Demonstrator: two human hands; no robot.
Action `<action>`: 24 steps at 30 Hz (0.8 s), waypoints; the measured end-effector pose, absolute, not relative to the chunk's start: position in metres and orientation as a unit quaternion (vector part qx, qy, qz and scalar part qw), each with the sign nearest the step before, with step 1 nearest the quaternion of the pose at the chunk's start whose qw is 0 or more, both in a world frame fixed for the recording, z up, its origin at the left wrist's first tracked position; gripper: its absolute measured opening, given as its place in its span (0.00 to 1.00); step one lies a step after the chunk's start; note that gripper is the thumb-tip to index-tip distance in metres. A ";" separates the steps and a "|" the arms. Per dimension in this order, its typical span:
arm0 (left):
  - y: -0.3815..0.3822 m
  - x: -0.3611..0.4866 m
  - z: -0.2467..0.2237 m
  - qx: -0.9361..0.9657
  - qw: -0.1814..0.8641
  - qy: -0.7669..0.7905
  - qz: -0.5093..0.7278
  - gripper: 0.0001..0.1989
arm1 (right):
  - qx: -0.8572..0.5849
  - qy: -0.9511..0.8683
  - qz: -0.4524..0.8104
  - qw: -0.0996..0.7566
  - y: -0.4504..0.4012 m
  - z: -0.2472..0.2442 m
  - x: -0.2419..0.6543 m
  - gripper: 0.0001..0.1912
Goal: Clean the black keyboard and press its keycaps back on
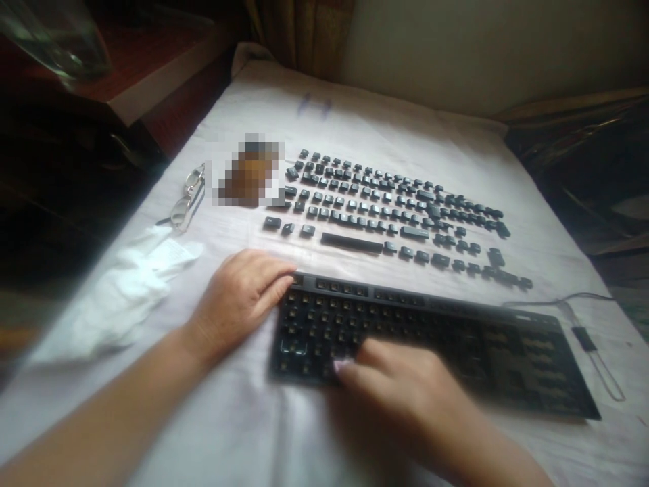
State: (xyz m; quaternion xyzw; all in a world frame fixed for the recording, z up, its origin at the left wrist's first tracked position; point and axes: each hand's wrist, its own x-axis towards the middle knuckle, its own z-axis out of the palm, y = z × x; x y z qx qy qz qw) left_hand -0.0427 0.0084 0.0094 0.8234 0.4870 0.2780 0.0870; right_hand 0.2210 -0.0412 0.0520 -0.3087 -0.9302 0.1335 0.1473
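Far to the left of your black keyboard [446,328], beyond its far edge, a clear glass [76,51] sits on a reddish wooden table [162,64]. Nearer the keyboard on that side, a crumpled white cloth [122,297] lies on the pale sheet [405,122], with a pair of eyeglasses [181,211] just beyond it. Your left hand [241,287] touches the keyboard's far left corner, its fingers pressed together; you cannot tell from here how firmly they grip. Past the keyboard's far edge lie rows of loose black keycaps [387,197], including 1 long bar [352,242]. Your right hand [405,389] is over the keyboard's left half, fingers curled, with a small pale patch [343,366] at the tips; whether they pinch it is too blurred to tell. At the keyboard's right end are a thin cable [583,295] and a wire-loop tool [585,339].
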 end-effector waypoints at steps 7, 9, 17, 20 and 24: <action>0.008 -0.042 0.009 0.821 0.091 0.487 0.282 0.12 | -0.358 -0.907 0.118 0.187 -0.043 0.053 0.229 0.10; 0.008 -0.042 0.009 0.820 0.091 0.489 0.283 0.12 | -0.357 -0.907 0.119 0.188 -0.044 0.053 0.227 0.10; 0.008 -0.042 0.009 0.820 0.088 0.489 0.285 0.12 | -0.371 -0.904 0.108 0.181 -0.046 0.047 0.216 0.12; 0.008 -0.042 0.009 0.820 0.088 0.489 0.285 0.12 | -0.392 -0.897 0.095 0.182 -0.046 0.043 0.213 0.13; 0.009 -0.041 0.009 0.816 0.095 0.493 0.288 0.12 | -0.427 -0.882 0.080 0.183 -0.045 0.039 0.208 0.12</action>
